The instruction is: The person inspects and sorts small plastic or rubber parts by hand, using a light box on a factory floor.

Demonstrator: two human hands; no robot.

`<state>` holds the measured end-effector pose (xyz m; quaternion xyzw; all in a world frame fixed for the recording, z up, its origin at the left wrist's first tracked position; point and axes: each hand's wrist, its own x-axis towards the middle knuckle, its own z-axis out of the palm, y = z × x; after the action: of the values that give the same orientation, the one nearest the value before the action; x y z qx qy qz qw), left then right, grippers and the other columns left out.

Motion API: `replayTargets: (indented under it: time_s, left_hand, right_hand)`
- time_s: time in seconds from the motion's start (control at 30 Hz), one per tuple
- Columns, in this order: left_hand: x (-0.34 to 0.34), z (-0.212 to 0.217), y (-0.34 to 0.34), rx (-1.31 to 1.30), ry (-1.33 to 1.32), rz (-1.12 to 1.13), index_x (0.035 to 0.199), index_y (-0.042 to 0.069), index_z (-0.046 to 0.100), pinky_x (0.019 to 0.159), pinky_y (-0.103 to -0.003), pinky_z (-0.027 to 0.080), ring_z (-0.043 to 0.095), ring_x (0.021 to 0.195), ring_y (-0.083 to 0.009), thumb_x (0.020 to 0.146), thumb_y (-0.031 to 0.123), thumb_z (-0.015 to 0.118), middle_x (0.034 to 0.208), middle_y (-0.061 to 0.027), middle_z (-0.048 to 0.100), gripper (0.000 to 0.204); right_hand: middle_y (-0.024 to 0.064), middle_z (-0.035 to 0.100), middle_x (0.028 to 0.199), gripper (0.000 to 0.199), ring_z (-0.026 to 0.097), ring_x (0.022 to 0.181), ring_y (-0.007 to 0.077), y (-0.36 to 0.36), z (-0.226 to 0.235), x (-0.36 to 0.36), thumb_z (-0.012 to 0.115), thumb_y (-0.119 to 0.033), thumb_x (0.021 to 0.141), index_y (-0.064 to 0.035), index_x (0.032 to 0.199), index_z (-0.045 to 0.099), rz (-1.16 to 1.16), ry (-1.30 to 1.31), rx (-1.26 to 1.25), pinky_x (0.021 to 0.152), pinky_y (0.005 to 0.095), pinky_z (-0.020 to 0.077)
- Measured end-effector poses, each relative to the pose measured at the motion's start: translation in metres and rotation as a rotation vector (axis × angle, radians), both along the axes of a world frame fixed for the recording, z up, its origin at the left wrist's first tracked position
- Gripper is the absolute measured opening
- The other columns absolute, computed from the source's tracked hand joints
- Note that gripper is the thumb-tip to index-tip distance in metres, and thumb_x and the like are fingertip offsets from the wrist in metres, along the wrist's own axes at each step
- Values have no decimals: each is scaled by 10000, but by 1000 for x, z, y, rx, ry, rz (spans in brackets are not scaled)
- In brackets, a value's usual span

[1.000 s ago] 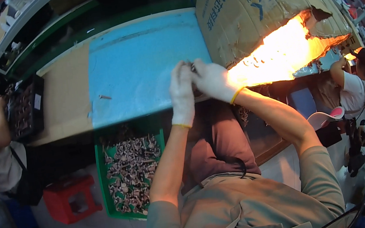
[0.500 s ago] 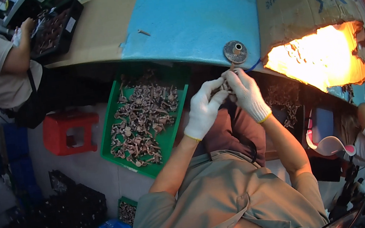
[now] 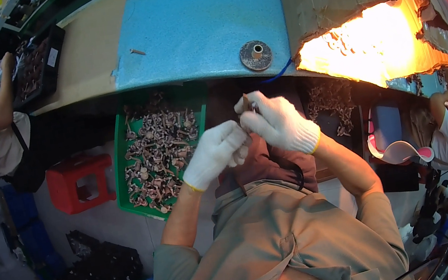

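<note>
Small part (image 3: 246,104) pinched between gloved left hand (image 3: 215,154) and right hand (image 3: 279,123) (grip seemingly closed), above lap.

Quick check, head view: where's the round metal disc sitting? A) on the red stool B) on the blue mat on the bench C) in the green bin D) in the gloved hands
B: the round metal disc lies on the blue mat near its front edge, apart from both gloved hands, which are lower down over the lap.

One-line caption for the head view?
Gloved left hand and right hand pinch a small part above a green bin of parts.
</note>
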<state>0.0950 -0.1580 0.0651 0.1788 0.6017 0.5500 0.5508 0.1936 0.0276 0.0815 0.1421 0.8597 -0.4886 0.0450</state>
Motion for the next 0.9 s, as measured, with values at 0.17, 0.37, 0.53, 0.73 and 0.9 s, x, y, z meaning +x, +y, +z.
replayTargets:
  time_s: [0.17, 0.37, 0.53, 0.73, 0.9]
  left_hand:
    - [12, -3, -5, 113, 1426, -290, 862, 66, 615, 518, -391, 506, 655, 596, -268, 958, 298, 702, 708, -99, 630, 266]
    - [-7, -21, 14, 9, 1168, -368, 1033, 37, 608, 632, -376, 568, 710, 768, -302, 943, 244, 653, 889, -138, 689, 231]
    - [3, -25, 2, 139, -128, 76, 1475, -11, 480, 830, -301, 571, 687, 936, -141, 1032, 385, 651, 1127, -81, 706, 618]
    - [42, -59, -16, 13, 17, 329, 1202, -11, 632, 721, -232, 505, 622, 789, -84, 1025, 232, 679, 947, -33, 677, 304]
    - [54, -60, -56, -154, 431, 390, 1282, -5, 648, 825, -284, 541, 666, 919, -120, 1002, 170, 697, 1092, -68, 715, 334]
  right_hand:
    - [255, 704, 915, 358, 726, 880, 413, -10, -18, 24, 555, -342, 1016, 11, 1068, 580, -58, -118, -258, 738, 453, 564]
    - [104, 633, 769, 381, 629, 679, 175, -5, -27, 9, 542, -382, 1035, -3, 1000, 572, -414, -194, -648, 618, 335, 504]
    - [173, 707, 855, 397, 715, 765, 318, -12, -46, 18, 535, -404, 1042, -29, 1164, 578, -304, -7, -212, 685, 425, 556]
    - [198, 730, 862, 455, 729, 750, 372, -46, -70, 14, 483, -451, 1053, -43, 1237, 562, -130, -156, -105, 669, 474, 573]
    - [58, 657, 729, 388, 626, 532, 161, -67, -94, 2, 465, -456, 1080, -90, 1128, 583, -147, -431, -779, 462, 291, 498]
